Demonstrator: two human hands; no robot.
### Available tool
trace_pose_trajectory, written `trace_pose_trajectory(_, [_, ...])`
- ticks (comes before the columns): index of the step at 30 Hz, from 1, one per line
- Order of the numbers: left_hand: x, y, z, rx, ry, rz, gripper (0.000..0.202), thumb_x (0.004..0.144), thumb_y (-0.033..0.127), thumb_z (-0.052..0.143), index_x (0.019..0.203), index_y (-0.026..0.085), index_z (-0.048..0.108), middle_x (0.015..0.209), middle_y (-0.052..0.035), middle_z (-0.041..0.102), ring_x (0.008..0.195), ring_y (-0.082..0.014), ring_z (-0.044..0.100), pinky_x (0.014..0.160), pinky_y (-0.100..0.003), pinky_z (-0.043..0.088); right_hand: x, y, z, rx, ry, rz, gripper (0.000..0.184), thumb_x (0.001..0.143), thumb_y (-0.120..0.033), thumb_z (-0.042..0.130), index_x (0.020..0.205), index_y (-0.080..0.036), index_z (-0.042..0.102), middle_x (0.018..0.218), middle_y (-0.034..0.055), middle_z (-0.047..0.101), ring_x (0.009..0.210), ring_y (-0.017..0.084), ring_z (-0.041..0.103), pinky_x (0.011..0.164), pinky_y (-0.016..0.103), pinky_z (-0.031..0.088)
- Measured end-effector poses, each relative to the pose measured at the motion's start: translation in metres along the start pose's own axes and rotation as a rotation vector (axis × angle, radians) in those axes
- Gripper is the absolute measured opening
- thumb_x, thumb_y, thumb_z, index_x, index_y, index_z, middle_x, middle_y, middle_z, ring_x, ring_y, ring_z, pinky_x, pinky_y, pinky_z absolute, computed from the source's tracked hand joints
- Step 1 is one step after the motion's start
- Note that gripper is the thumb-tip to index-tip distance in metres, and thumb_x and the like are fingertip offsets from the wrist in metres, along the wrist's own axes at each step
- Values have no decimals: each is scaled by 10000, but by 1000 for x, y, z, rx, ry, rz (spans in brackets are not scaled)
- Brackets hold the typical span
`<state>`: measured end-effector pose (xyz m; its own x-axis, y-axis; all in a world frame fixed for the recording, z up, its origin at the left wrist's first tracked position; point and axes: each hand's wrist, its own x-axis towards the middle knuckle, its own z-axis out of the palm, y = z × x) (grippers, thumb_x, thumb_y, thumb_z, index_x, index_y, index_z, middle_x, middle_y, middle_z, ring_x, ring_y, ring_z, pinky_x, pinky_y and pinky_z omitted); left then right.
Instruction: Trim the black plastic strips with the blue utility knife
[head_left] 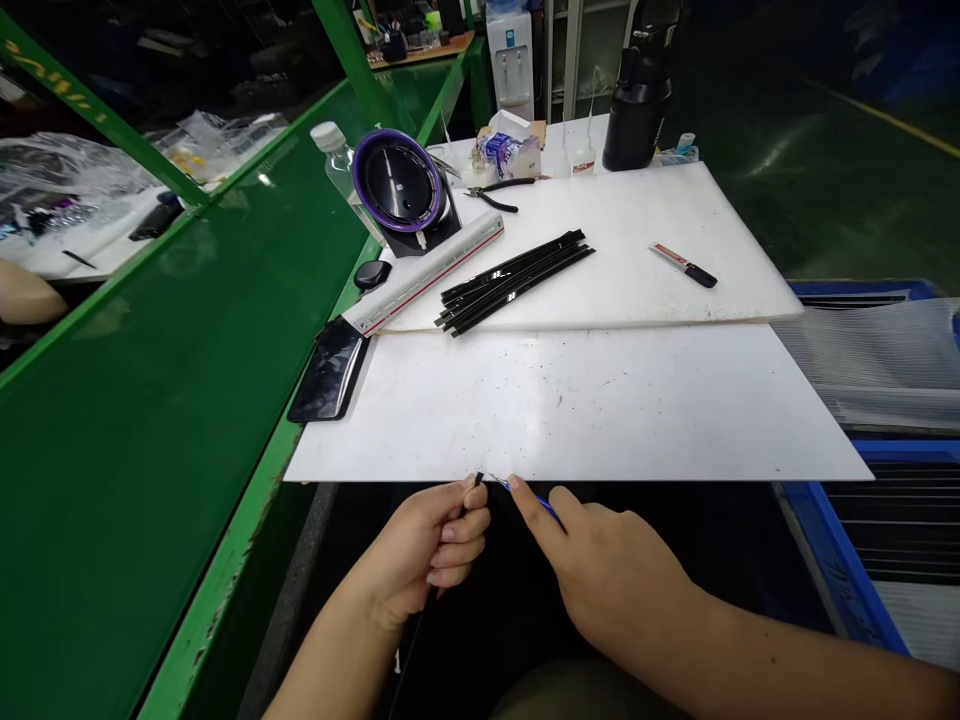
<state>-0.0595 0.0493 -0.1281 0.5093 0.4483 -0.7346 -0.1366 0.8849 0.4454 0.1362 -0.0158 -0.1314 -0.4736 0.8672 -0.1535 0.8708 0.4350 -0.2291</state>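
My left hand [435,550] is closed around a thin black strip [475,487], whose tip sticks up just at the near edge of the white board [585,410]. My right hand [600,570] pinches a small blue-handled tool [525,494], its fine metal point touching the tip of the strip. Both hands hover below the board's front edge, over a dark gap. A bundle of several similar black strips [514,280] lies on the upper white board [637,250], farther away.
A white ruler-like bar [435,272], a phone [330,368], a purple-rimmed round device [397,185], pliers [495,195], a utility knife [684,265], a water bottle [337,160] and a black flask [637,105] lie around. A green conveyor [150,380] runs left; blue trays [862,560] stand right.
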Motion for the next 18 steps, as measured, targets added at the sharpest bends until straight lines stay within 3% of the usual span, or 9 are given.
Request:
trace_pose_trajectory(3, [-5,-1,2,-50,-2,24,214,877,318,503,715,185,461,510,92,243,386,-32,105,316,-125,98,0,7,-1,150,26,41,759,785,-39,479,1502,-181,275,882,39,547,512,144,460,439,293,254])
trace_pose_trajectory(6, [-13,-6,9,35,111,155,216,888,350,516,760,177,528,538,71,333,387,-30,174,331,-136,137,-3,14,-6,409,110,83,653,887,-69,405,1505,-229,264,945,36,565,594,160,516,535,298,379])
trace_pose_trajectory(8, [-20,-7,16,130,200,249,215,885,375,538,857,170,598,598,49,409,410,-31,248,354,-147,183,-5,18,-10,591,188,98,558,950,-128,375,1487,-262,305,941,24,572,676,169,549,614,306,425])
trace_pose_trajectory(11, [-35,-3,27,163,227,314,306,869,406,560,1010,150,651,675,19,460,465,-38,319,394,-159,206,-7,30,-16,788,281,79,469,993,-203,378,1452,-302,378,853,-2,582,730,173,563,669,305,444])
trace_pose_trajectory(14, [-45,3,36,121,206,333,352,860,415,561,1016,121,677,669,6,455,472,-38,312,402,-169,171,-4,49,-17,823,355,47,486,991,-182,353,1460,-309,367,855,0,587,761,176,568,691,302,457])
trace_pose_trajectory(18, [-52,6,46,68,153,307,319,871,379,549,964,112,697,639,7,431,463,-37,288,399,-173,149,5,82,-13,624,690,165,553,971,-164,340,1513,-222,247,997,52,576,921,212,566,795,341,472])
